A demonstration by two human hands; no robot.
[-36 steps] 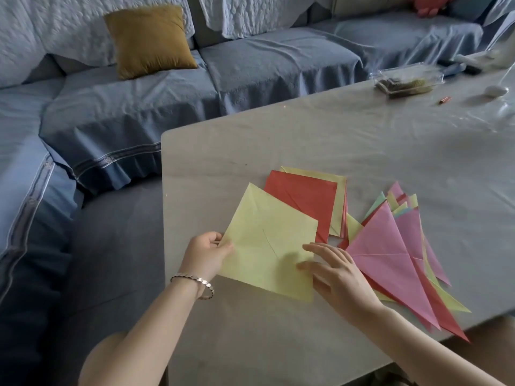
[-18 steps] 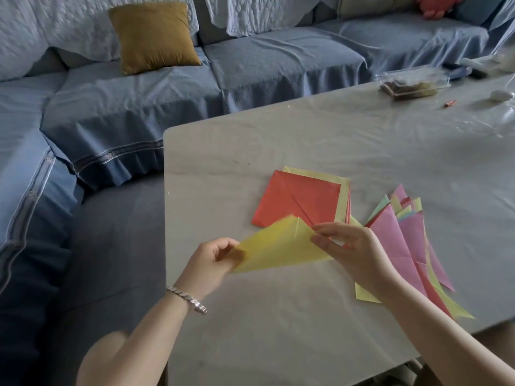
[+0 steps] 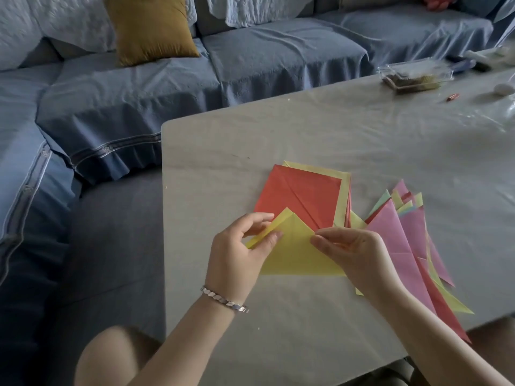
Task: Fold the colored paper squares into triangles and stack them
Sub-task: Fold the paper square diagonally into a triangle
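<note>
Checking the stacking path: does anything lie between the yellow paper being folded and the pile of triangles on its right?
Nothing visible blocks it. Only the right hand, pinching the yellow folded paper sheet, lies between it and the fanned pile of pink, red and yellow paper triangles.

Open tabletop (image 3: pixel 278 140) above centre and along bottom; square stack (image 3: pixel 301 193), triangle fan (image 3: pixel 390 235) blocking centre right; held yellow sheet (image 3: pixel 295 254) lower centre; clear box (image 3: pixel 415 76) upper right.

sofa (image 3: pixel 250 65): blue-grey cover, L-shaped | cushion (image 3: pixel 150 26): mustard, on sofa | table (image 3: pixel 306 135): pale, beside sofa
</note>
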